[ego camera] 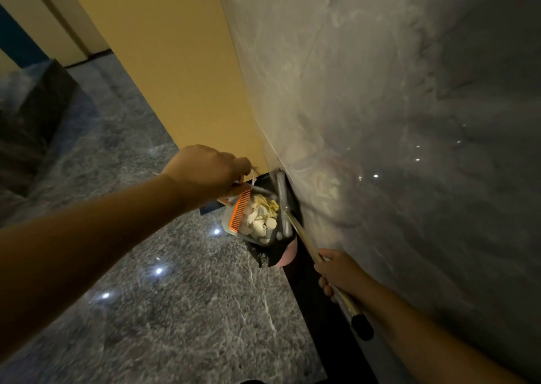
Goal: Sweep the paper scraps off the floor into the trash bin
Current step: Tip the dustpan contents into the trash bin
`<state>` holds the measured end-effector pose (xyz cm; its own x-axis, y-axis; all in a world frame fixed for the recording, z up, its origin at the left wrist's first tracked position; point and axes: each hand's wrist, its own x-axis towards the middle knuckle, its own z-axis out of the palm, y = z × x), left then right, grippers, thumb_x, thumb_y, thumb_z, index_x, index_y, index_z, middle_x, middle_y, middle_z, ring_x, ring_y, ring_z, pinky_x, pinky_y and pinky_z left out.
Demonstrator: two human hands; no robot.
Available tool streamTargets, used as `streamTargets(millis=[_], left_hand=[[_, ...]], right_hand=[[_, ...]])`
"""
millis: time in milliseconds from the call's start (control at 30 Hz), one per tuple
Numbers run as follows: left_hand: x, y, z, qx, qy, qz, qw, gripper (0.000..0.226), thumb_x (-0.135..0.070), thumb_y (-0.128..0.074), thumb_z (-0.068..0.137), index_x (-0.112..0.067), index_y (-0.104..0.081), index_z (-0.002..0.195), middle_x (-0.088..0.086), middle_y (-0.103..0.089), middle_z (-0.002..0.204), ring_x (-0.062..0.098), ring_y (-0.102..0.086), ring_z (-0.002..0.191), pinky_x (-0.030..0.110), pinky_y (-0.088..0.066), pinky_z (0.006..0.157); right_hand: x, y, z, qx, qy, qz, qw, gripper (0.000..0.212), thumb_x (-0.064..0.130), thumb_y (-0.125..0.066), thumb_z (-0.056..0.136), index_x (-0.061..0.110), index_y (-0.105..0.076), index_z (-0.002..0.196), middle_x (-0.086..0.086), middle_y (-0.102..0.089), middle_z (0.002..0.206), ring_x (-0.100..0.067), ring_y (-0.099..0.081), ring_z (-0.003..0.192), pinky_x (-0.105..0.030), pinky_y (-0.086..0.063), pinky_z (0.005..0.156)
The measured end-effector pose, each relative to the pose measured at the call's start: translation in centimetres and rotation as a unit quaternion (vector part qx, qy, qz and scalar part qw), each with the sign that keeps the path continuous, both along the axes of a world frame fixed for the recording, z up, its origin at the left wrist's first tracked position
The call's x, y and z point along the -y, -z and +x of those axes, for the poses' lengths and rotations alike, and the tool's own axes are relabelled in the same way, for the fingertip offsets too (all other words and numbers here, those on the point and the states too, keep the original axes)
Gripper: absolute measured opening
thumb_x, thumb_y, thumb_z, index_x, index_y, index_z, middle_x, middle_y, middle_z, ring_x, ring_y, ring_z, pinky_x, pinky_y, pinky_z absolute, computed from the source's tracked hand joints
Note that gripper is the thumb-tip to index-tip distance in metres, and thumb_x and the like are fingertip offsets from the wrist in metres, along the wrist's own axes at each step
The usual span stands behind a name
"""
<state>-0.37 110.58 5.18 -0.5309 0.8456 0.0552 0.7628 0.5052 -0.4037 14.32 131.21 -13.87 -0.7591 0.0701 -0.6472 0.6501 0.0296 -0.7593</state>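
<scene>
Fingers of both hands are curled: left hand [205, 173] grips the dustpan [251, 220], right hand [336, 272] the broom handle [304, 237]; I fear scraps [260, 222] spilling past the bin [263, 255] if tipped fast.

— How is the light here?
— Dim and warm. The polished grey marble floor [164, 310] throws back small white points of glare, and so does the glossy pale marble wall [395, 120].
— Is it sharp?
— No. The wall and the floor's left part are smeared with motion blur, and the dark block at far left [32, 120] is soft.
— Distortion?
— Yes, the plain yellow wall panel [164, 62] leans and bends with the wide lens.
</scene>
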Motion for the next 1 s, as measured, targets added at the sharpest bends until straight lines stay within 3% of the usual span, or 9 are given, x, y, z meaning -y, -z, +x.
streamTargets(millis=[100,233,300,467,600,700,833,1000], left_hand=[[-0.2,-0.6,-0.4,-0.008,-0.036,0.027,0.999,0.038,-0.049,-0.048,0.095,-0.020,-0.058,0.119,0.002,-0.068,0.091,0.022,-0.062,0.069,0.023,-0.033,0.052],[-0.4,-0.2,-0.3,-0.005,-0.028,-0.011,1.000,0.037,-0.048,-0.047,0.095,-0.020,-0.056,0.118,0.000,-0.067,0.090,0.017,-0.057,0.064,0.020,-0.029,0.048],[-0.3,-0.4,-0.6,-0.024,-0.034,0.013,0.999,0.037,-0.047,-0.050,0.094,-0.019,-0.058,0.116,0.000,-0.068,0.087,0.015,-0.053,0.061,0.019,-0.024,0.046],[-0.7,0.1,-0.3,-0.021,-0.047,-0.003,0.999,0.034,-0.047,-0.051,0.096,-0.020,-0.057,0.115,0.001,-0.068,0.087,0.020,-0.061,0.065,0.021,-0.028,0.047],[-0.8,-0.3,-0.4,-0.032,-0.043,0.001,0.999,0.035,-0.047,-0.049,0.096,-0.020,-0.057,0.116,0.000,-0.066,0.085,0.020,-0.059,0.064,0.022,-0.026,0.048],[-1.1,0.1,-0.1,-0.016,-0.016,-0.034,0.999,0.034,-0.047,-0.048,0.096,-0.020,-0.055,0.115,-0.005,-0.053,0.076,0.016,-0.050,0.059,0.022,-0.028,0.048],[-1.3,-0.2,-0.3,-0.034,-0.027,-0.013,0.999,0.034,-0.048,-0.048,0.096,-0.021,-0.055,0.116,-0.003,-0.062,0.082,0.014,-0.047,0.059,0.020,-0.017,0.044],[-1.3,-0.1,-0.3,-0.033,-0.055,0.000,0.998,0.033,-0.049,-0.049,0.096,-0.021,-0.056,0.113,-0.003,-0.063,0.082,0.015,-0.049,0.059,0.020,-0.020,0.044]], right_hand=[[-0.1,-0.2,0.1,-0.004,0.002,0.007,1.000,0.022,0.004,-0.046,0.095,0.020,-0.051,0.110,-0.011,-0.049,0.064,-0.009,-0.045,0.030,-0.016,-0.037,0.034],[0.1,-0.4,0.0,-0.002,0.012,0.005,1.000,0.022,0.003,-0.046,0.094,0.015,-0.054,0.111,-0.012,-0.049,0.062,-0.008,-0.044,0.028,-0.016,-0.037,0.033],[0.1,-0.7,-0.1,-0.003,0.019,-0.005,1.000,0.018,0.005,-0.047,0.094,0.021,-0.053,0.102,-0.012,-0.050,0.061,-0.008,-0.045,0.028,-0.015,-0.036,0.033],[0.1,-1.1,0.0,-0.009,0.027,-0.008,1.000,0.023,0.010,-0.050,0.095,0.026,-0.052,0.079,-0.009,-0.050,0.055,-0.009,-0.045,0.029,-0.016,-0.037,0.034],[0.2,-1.2,0.1,-0.004,0.019,-0.010,1.000,0.023,0.005,-0.045,0.094,0.023,-0.055,0.082,-0.010,-0.047,0.057,-0.010,-0.044,0.030,-0.016,-0.037,0.034],[0.3,-1.4,0.1,-0.004,0.021,-0.015,1.000,0.022,0.006,-0.045,0.094,0.021,-0.057,0.083,-0.009,-0.046,0.057,-0.009,-0.043,0.030,-0.015,-0.036,0.034],[0.2,-1.6,0.2,-0.004,0.031,-0.020,0.999,0.027,0.007,-0.047,0.094,0.028,-0.052,0.078,-0.009,-0.049,0.055,-0.009,-0.044,0.029,-0.015,-0.037,0.034],[0.2,-1.9,0.4,-0.008,0.034,-0.029,0.999,0.024,0.010,-0.050,0.094,0.023,-0.057,0.075,-0.002,-0.050,0.045,-0.009,-0.044,0.031,-0.015,-0.037,0.035]])
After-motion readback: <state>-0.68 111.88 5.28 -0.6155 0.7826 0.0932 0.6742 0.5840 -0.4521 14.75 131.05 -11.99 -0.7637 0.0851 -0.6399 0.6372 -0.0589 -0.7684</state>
